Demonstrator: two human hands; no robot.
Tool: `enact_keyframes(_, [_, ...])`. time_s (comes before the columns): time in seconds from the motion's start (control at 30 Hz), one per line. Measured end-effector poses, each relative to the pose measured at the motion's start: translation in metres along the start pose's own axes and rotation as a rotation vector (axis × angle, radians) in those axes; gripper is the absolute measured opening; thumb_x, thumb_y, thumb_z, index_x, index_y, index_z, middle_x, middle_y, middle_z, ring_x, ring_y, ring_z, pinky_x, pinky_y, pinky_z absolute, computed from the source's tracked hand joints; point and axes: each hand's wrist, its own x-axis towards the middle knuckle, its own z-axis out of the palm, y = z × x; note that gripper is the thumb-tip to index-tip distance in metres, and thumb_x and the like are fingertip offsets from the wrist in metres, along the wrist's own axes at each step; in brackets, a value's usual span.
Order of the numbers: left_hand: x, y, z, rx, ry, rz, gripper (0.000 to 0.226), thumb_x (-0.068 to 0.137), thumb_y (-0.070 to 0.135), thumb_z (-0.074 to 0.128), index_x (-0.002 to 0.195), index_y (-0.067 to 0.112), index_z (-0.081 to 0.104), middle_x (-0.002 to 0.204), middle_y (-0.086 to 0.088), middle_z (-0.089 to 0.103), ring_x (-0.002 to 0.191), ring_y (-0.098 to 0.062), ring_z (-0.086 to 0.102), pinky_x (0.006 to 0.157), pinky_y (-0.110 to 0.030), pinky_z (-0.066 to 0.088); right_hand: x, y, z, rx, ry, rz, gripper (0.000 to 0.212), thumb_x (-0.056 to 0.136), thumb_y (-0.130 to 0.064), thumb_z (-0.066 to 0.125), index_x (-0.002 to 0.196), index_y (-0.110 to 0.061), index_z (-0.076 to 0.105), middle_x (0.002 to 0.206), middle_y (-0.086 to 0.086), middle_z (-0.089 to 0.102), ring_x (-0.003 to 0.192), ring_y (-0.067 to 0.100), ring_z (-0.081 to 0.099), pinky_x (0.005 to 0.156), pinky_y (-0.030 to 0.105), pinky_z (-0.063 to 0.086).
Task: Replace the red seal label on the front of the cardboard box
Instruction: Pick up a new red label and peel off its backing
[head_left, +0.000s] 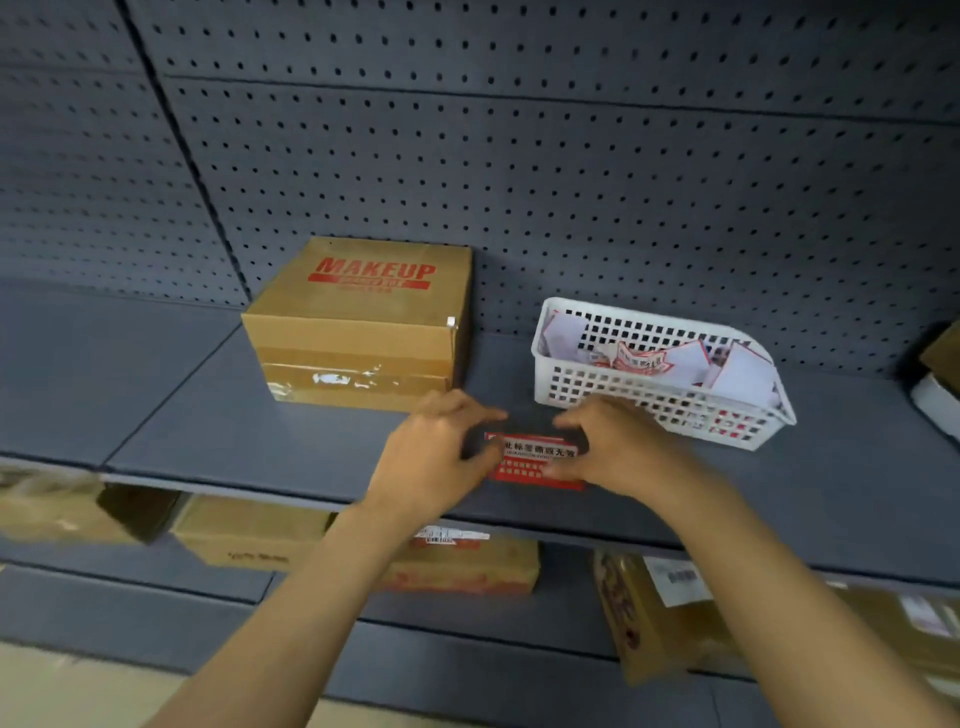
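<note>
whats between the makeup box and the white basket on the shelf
Nothing: in the head view, only bare grey shelf separates the cardboard box from the white basket.

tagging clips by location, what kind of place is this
Likely a shop stockroom or retail shelving aisle: grey metal shelves backed by pegboard, a cardboard box marked MAKEUP, and more cartons on the shelf below.

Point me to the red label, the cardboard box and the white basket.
red label (537, 464), head view: middle of its printed face.
cardboard box (353, 340), head view: its front face.
white basket (597, 387), head view: its front wall.
</note>
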Motion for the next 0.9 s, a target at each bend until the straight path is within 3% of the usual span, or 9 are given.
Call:
enact_keyframes(0.1, [-0.008, -0.006, 0.007, 0.082, -0.072, 0.051, 0.04, 0.09, 0.04, 0.065, 0.128, 0.026, 0.068, 0.116, 0.005, 0.066, 0.112, -0.018, 0.053, 0.088, -0.039, 0.055, -0.001, -0.003, 0.02, -0.022, 0.025, 0.078, 0.051, 0.081, -0.052, 0.074, 0.119, -0.019, 0.068, 0.108, 0.003, 0.05, 0.113, 0.025, 0.052, 0.083, 0.032, 0.041])
enact_keyframes(0.23, [-0.01, -0.006, 0.013, 0.146, -0.065, 0.086, 0.039, 0.096, 0.041, 0.057, 0.128, 0.023, 0.067, 0.127, 0.004, 0.063, 0.118, -0.021, 0.054, 0.097, -0.036, 0.048, -0.003, -0.008, 0.024, 0.019, 0.091, 0.157, 0.042, 0.08, -0.045, 0.078, 0.111, -0.018, 0.068, 0.11, 0.001, 0.053, 0.098, 0.016, 0.048, 0.08, 0.029, 0.038])
enact_keyframes(0.4, [-0.009, -0.009, 0.011, 0.129, -0.101, 0.091, 0.041, 0.097, 0.043, 0.055, 0.132, 0.023, 0.064, 0.133, 0.003, 0.06, 0.123, -0.022, 0.051, 0.102, -0.036, 0.042, 0.002, -0.01, 0.017, 0.124, 0.026, 0.215, 0.065, 0.074, -0.035, 0.086, 0.13, -0.022, 0.056, 0.125, 0.003, 0.06, 0.109, 0.02, 0.055, 0.092, 0.03, 0.044])
enact_keyframes(0.57, [-0.01, -0.007, 0.013, 0.083, -0.097, 0.035, 0.043, 0.096, 0.046, 0.057, 0.135, 0.029, 0.059, 0.132, 0.004, 0.06, 0.127, -0.021, 0.048, 0.104, -0.037, 0.043, 0.007, -0.006, 0.009, 0.054, 0.0, 0.206, 0.054, 0.069, -0.037, 0.089, 0.114, -0.021, 0.066, 0.113, 0.0, 0.062, 0.098, 0.015, 0.053, 0.081, 0.026, 0.041])
enact_keyframes(0.67, [-0.008, -0.008, 0.014, -0.009, -0.095, -0.022, 0.045, 0.092, 0.044, 0.063, 0.134, 0.031, 0.057, 0.13, 0.003, 0.063, 0.127, -0.022, 0.048, 0.105, -0.038, 0.043, 0.005, -0.006, 0.008, 0.047, 0.074, 0.163, 0.042, 0.068, -0.038, 0.088, 0.1, -0.025, 0.064, 0.104, -0.002, 0.051, 0.097, 0.016, 0.05, 0.079, 0.029, 0.041])
enact_keyframes(0.77, [-0.005, -0.004, 0.011, -0.206, -0.088, -0.125, 0.043, 0.091, 0.042, 0.067, 0.132, 0.028, 0.061, 0.128, 0.001, 0.06, 0.124, -0.019, 0.049, 0.105, -0.036, 0.045, -0.002, -0.005, 0.008, 0.21, 0.17, 0.1, 0.018, 0.082, -0.033, 0.079, 0.088, -0.025, 0.064, 0.095, -0.008, 0.061, 0.09, 0.015, 0.059, 0.07, 0.026, 0.044])
enact_keyframes(0.9, [-0.004, 0.013, -0.017, -0.712, -0.047, -0.236, 0.009, 0.094, 0.033, 0.064, 0.099, 0.033, 0.073, 0.114, 0.009, 0.066, 0.105, -0.005, 0.062, 0.081, -0.012, 0.05, -0.017, -0.007, -0.013, 0.457, 0.15, 0.009, 0.009, 0.089, -0.032, 0.073, 0.093, -0.03, 0.065, 0.098, -0.009, 0.074, 0.093, 0.009, 0.069, 0.082, 0.029, 0.052])
